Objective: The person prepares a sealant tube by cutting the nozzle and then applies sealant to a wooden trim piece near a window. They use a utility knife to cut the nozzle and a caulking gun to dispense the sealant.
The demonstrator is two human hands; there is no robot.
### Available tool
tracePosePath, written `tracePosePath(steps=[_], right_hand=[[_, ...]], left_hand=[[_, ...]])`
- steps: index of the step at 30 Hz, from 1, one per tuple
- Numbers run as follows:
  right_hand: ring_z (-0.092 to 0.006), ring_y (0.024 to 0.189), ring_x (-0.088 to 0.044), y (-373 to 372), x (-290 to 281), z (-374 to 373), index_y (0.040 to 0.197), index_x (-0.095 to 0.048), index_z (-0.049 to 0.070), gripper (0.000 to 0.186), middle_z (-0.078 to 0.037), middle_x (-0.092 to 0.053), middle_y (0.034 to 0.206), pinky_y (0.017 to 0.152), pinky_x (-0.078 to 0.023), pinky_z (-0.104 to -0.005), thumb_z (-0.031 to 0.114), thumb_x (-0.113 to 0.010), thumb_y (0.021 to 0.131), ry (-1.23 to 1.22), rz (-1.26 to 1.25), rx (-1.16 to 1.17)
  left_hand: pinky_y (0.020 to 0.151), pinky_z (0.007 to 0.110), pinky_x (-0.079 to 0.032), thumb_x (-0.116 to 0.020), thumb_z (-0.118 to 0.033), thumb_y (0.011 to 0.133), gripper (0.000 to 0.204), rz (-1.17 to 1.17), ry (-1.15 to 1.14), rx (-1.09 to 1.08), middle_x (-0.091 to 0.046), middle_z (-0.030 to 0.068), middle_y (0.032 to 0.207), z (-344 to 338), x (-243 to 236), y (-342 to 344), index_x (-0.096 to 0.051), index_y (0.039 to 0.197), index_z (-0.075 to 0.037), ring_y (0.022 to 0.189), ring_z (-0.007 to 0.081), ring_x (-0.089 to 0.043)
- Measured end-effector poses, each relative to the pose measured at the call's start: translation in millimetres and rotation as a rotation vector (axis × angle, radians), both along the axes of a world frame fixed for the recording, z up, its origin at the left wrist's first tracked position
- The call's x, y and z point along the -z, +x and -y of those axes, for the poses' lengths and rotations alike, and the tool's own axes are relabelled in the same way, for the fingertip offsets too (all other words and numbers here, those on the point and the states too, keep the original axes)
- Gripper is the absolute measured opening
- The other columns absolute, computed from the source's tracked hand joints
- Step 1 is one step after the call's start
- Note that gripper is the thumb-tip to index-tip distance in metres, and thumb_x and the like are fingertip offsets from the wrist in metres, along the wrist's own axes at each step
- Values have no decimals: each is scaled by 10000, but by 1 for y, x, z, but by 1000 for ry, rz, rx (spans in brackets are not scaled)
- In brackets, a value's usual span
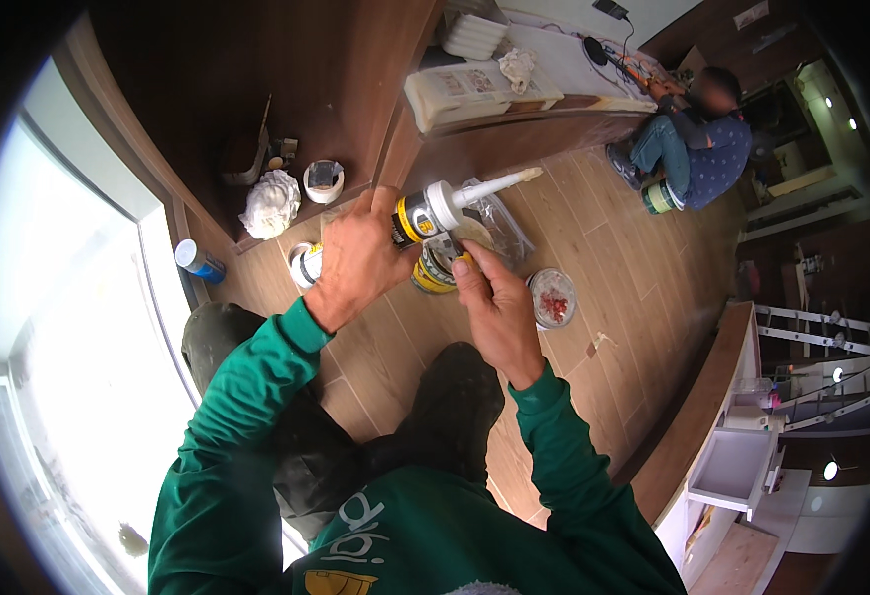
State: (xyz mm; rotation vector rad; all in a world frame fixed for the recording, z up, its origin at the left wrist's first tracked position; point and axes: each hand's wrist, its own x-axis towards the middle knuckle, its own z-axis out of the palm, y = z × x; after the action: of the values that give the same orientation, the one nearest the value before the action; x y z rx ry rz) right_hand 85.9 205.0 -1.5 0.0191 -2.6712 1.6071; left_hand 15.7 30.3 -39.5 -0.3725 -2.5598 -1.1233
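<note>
Wood-plank floor (pixel 643 258) beside a dark wooden cabinet (pixel 286 79); we see a second person (pixel 697 139) sitting further off. Our left hand (pixel 355 258) is wrapped around a sealant cartridge (pixel 435 210), held above the floor, its white nozzle (pixel 499 184) pointing right and slightly up. Right hand (pixel 494 307) pinches at the cartridge's underside, what it grips we cannot tell. Clear plastic bag (pixel 499 223) behind it, round container of red bits (pixel 554 297) just right.
</note>
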Motion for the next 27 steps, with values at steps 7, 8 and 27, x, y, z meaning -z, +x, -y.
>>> tracePosePath(steps=[7, 8, 27], right_hand=[[-345, 795, -651, -5, -3, 1, 1258, -613, 80, 328, -174, -685, 896, 707, -501, -400, 251, -574, 980, 255, -108, 16], [-372, 821, -649, -6, -3, 0, 1251, -616, 87, 318, -180, -687, 909, 711, -501, -418, 239, -572, 975, 268, -112, 17], [-319, 778, -682, 14, -13, -8, 1226, -631, 25, 328, -185, -697, 887, 661, -509, -378, 228, -602, 970, 233, -241, -68]], left_hand=[[714, 482, -531, -767, -188, 654, 440, 94, -9, -10, -669, 213, 881, -5, 4, -1, -575, 1005, -6, 805, 422, -661], [709, 488, -533, -782, -190, 653, 446, 98, -21, -4, -671, 215, 875, -6, 4, 0, -568, 995, 1, 802, 421, -665], [774, 332, -520, -737, -116, 630, 404, 560, 373, 439, -705, 129, 830, 6, -5, -5, -692, 1001, 37, 791, 172, -647]])
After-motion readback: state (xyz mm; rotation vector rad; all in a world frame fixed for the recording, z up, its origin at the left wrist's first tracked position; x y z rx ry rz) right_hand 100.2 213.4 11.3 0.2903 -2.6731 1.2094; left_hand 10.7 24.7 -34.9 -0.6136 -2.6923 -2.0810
